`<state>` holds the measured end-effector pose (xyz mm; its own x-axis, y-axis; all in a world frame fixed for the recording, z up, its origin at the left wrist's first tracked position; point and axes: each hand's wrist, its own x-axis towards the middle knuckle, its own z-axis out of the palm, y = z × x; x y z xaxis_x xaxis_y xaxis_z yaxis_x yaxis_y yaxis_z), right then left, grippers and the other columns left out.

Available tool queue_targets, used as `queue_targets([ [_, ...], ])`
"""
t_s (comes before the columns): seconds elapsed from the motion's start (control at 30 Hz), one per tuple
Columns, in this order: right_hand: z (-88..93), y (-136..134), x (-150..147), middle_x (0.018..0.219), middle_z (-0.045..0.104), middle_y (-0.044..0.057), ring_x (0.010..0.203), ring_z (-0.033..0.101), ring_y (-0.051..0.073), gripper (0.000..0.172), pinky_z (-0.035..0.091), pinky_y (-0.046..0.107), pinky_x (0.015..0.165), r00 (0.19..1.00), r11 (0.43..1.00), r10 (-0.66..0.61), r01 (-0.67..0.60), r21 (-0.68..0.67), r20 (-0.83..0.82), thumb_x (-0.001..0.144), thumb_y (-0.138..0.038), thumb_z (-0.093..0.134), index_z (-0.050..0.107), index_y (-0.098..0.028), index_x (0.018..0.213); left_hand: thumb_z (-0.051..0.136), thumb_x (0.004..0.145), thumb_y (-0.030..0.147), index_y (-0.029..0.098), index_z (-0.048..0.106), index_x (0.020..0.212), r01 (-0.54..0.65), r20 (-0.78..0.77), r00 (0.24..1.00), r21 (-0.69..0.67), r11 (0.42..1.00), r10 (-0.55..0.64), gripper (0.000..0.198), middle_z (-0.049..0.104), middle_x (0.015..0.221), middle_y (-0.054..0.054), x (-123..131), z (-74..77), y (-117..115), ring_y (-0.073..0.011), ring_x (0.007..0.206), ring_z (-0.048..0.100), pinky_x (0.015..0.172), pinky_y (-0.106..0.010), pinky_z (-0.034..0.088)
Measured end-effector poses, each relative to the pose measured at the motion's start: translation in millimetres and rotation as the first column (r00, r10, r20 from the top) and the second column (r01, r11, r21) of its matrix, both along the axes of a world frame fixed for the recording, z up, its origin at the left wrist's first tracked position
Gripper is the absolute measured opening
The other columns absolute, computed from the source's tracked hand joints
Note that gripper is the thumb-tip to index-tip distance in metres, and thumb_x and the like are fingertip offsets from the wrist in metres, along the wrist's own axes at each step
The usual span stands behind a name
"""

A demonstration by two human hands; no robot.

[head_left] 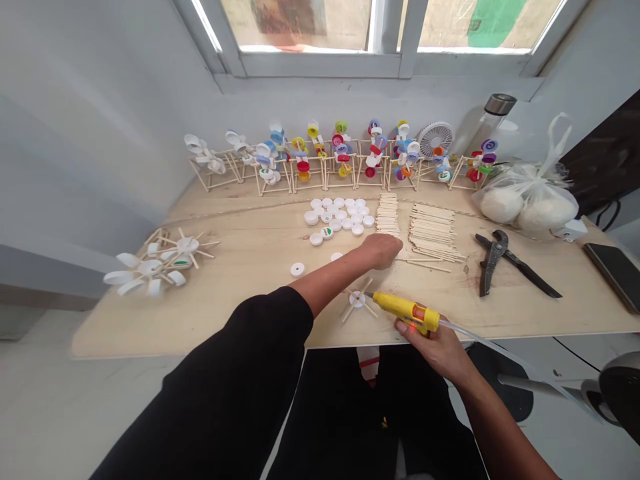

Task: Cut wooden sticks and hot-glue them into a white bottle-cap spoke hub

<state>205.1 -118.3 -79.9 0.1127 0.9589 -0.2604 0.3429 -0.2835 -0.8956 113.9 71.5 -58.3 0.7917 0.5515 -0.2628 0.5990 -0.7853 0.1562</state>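
Observation:
My right hand [437, 347] is wrapped round a yellow glue gun [403, 310], with a clear glue stick running out of its back. The nozzle points at a white bottle cap [357, 299] that has several thin wooden sticks fixed to it like spokes, lying near the table's front edge. My left hand [384, 251] reaches across beyond that piece, fingers closed, at the near end of the smaller pile of short sticks [387, 213]. Whatever those fingers hold is hidden. To its right lies a larger pile of longer sticks [434, 231].
White caps [343, 213] lie in a group mid-table. Finished cap wheels [153, 270] rest at the left. Stick stands with coloured cap wheels [343, 157] line the wall. At the right are black-handled pliers [500, 260], a plastic bag [530, 200] and a phone [613, 273].

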Motion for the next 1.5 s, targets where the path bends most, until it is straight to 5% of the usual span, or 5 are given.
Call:
queue_targets([
  [0.67,-2.1,3.7,3.0,0.091,0.067,0.006,0.090,0.062,0.023,0.030,0.051,0.027,0.071,0.995,0.995,0.083,-0.085,0.042,0.062,0.079,-0.043,0.058,0.064,-0.017,0.092,0.033,0.089,0.024,0.020,0.044,0.084,-0.224,0.337,0.910,-0.091,0.970,0.242,0.013,0.059,0.080,-0.003,-102.6,28.0,-35.9,-0.0158,0.069,0.052,0.059,-0.027,0.037],
  [0.83,-0.9,2.5,3.5,0.093,0.067,0.007,0.085,0.063,0.021,0.031,0.051,0.026,0.067,0.995,0.998,0.054,-0.056,0.020,0.086,0.078,-0.042,0.059,0.065,-0.015,0.092,0.037,0.089,0.030,0.021,0.043,0.082,-0.373,0.538,0.676,-0.339,0.864,0.503,0.013,0.055,0.074,0.001,-140.8,11.1,-89.1,-0.0133,0.065,0.051,0.061,-0.026,0.039],
  [1.0,0.9,-4.3,1.1,0.085,0.067,0.005,0.076,0.064,0.020,0.031,0.052,0.026,0.062,0.993,0.999,0.017,-0.020,0.028,0.113,0.076,-0.045,0.061,0.066,-0.016,0.089,0.036,0.088,0.031,0.022,0.046,0.081,-0.554,0.438,0.657,-0.271,0.787,0.613,0.015,0.060,0.081,-0.003,-151.0,-15.3,-118.0,-0.0180,0.072,0.054,0.067,-0.032,0.041],
  [1.23,0.3,-13.4,0.2,0.080,0.066,0.005,0.074,0.064,0.021,0.028,0.052,0.027,0.059,0.985,0.997,-0.010,-0.003,0.076,0.171,0.077,-0.043,0.060,0.068,-0.019,0.088,0.036,0.086,0.027,0.022,0.047,0.079,-0.607,0.420,0.676,-0.148,0.781,0.605,0.014,0.063,0.085,-0.007,-156.3,-27.8,-94.3,-0.0233,0.081,0.057,0.072,-0.036,0.042],
  [1.5,0.2,-16.6,1.7,0.075,0.066,0.003,0.070,0.063,0.020,0.024,0.051,0.027,0.054,0.993,0.997,0.009,-0.018,0.077,0.115,0.078,-0.041,0.060,0.067,-0.020,0.087,0.039,0.087,0.037,0.022,0.046,0.085,-0.620,0.555,0.450,-0.370,0.692,0.699,0.016,0.065,0.097,-0.006,-159.5,-29.4,-84.5,-0.0209,0.088,0.061,0.076,-0.034,0.046],
])
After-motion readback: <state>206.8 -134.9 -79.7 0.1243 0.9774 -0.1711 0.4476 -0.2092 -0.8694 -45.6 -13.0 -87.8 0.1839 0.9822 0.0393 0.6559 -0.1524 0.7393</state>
